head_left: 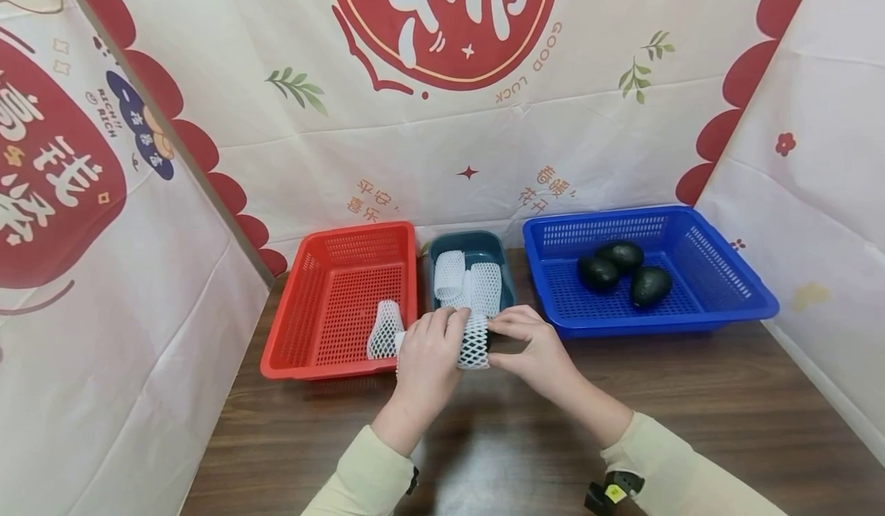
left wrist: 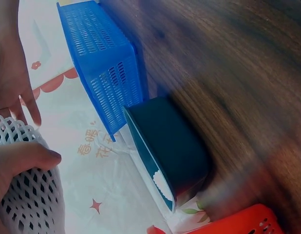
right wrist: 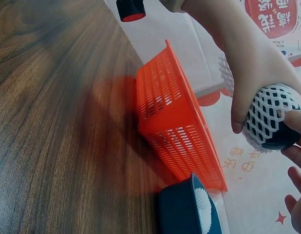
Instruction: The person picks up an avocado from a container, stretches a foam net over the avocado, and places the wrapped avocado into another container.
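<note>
My left hand (head_left: pixel 429 358) grips a dark avocado (right wrist: pixel 282 138) that sits inside a white foam net sleeve (head_left: pixel 474 343), above the table's middle. In the left wrist view its thumb (left wrist: pixel 36 157) presses across the mesh. From the other side, my right hand (head_left: pixel 535 347) pinches the sleeve's open end with thumb and fingertips, where the avocado's dark end shows in the right wrist view. More foam net sleeves (head_left: pixel 486 286) lie in the small teal bin (head_left: pixel 508 289) just beyond the hands. Several fingertips are hidden behind the mesh in the head view.
Left of the bin, a red basket (head_left: pixel 332 293) holds one white net sleeve (head_left: pixel 386 330); its contents are hard to tell. A blue basket (head_left: pixel 719 270) on the right holds three bare avocados (head_left: pixel 650 286). A printed cloth (head_left: pixel 470 132) hangs behind the wooden table (head_left: pixel 691 408).
</note>
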